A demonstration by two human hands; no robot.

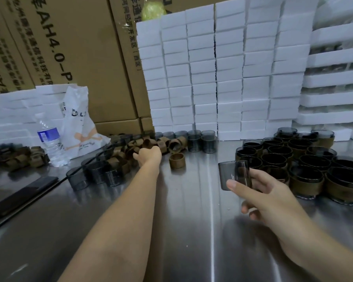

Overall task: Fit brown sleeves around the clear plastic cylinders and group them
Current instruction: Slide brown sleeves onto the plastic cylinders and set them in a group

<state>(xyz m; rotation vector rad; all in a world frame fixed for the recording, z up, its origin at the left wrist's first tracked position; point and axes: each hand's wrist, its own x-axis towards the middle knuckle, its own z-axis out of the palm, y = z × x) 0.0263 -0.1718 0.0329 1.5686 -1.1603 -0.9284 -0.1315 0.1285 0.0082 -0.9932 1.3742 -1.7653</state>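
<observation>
- The left hand (pixel 149 154), at frame centre, reaches into the pile of brown sleeves (pixel 143 147); whether its fingers grip one cannot be told.
- The right hand (pixel 259 192), lower right, grips a bare clear cylinder (pixel 233 176) above the steel table (pixel 192 220).
- Sleeved cylinders (pixel 306 167) stand grouped at right.
- One loose sleeve (pixel 177 160) stands just beside the left hand.
- Bare cylinders (pixel 94 174) cluster at left of centre.

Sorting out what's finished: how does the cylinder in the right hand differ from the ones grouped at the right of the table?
The cylinder in the right hand is bare, while the grouped cylinders wear brown sleeves. The held one is lifted and tilted; the grouped ones stand upright on the metal table, packed close together. Both are the same smoky see-through plastic.
</observation>
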